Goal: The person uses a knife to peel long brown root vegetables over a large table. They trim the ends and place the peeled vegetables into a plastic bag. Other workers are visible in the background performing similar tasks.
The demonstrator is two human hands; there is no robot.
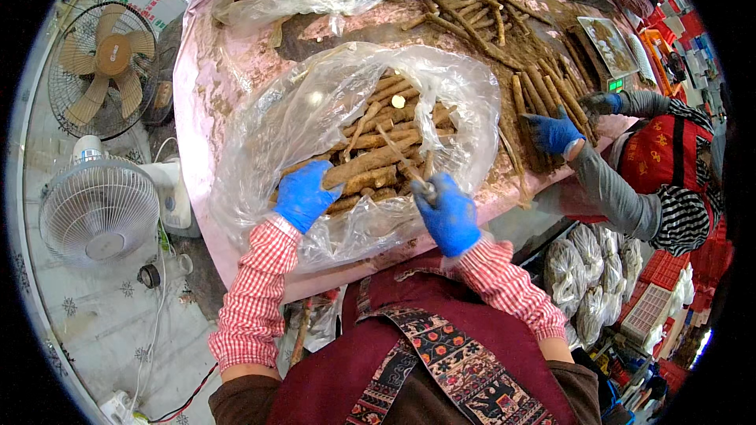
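Note:
My left hand [307, 193], in a blue glove, grips the near end of a thick brown root [372, 164], probably a yam. My right hand [447, 212], also gloved in blue, is closed around the handle of a knife [397, 149]. Its narrow blade, slightly blurred, points away from me across the roots. Beneath both hands, a large clear plastic bag [260, 147] lies spread with its mouth wide. Many similar roots [390, 94] are piled inside it, and a pale cut end [398, 101] shows among them.
More roots [466, 18] lie on the soil-strewn pink table cover [198, 124]. To the right, a co-worker's gloved hand [552, 131] touches a row of roots [534, 94] near a scale [608, 47]. Two fans [103, 65] stand left. Filled plastic bags [570, 271] sit below right.

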